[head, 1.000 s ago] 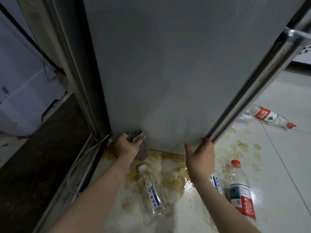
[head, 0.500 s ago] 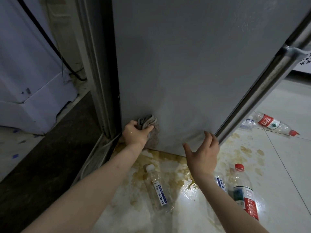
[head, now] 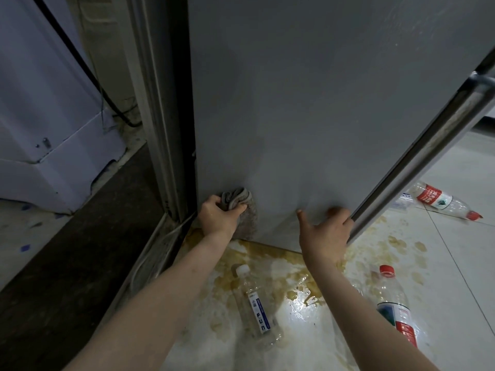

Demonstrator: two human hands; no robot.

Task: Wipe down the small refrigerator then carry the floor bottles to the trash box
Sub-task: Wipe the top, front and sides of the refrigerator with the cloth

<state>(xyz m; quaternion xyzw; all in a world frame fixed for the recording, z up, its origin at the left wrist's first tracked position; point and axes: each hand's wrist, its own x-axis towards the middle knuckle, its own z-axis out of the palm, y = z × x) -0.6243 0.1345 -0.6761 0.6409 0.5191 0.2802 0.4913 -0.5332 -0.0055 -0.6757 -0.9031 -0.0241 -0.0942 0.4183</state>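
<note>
Change: both hands sit higher on the refrigerator side than a second ago; the cloth has climbed from the bottom edge up the panel.
Left hand (head: 218,216): fingers curled round a bunched grey cloth (head: 237,200), pressing it to the panel near the lower left corner.
Right hand (head: 325,231): fingers spread and nearly straight, laid against the lower right corner of the panel, fingertips at the metal edge strip (head: 417,156); holds nothing.
Refrigerator (head: 308,103): grey side panel fills the upper view, standing on the tiled floor (head: 455,263); a damp streak shows just above its bottom edge.
Bottle, white cap (head: 254,309): clear, blue label, lying on the floor between the two forearms, cap toward the refrigerator.
Bottle, red cap, near (head: 396,309): lying on the floor right of the right forearm, red and green label.
Bottle, red cap, far (head: 442,202): lying on the floor toward the right edge, beyond the edge strip.
Floor marks: yellowish-brown spill stains (head: 267,255) around the refrigerator's bottom edge and the nearer bottles.
Left side: black cable (head: 80,60) running down beside a white box (head: 40,129).
</note>
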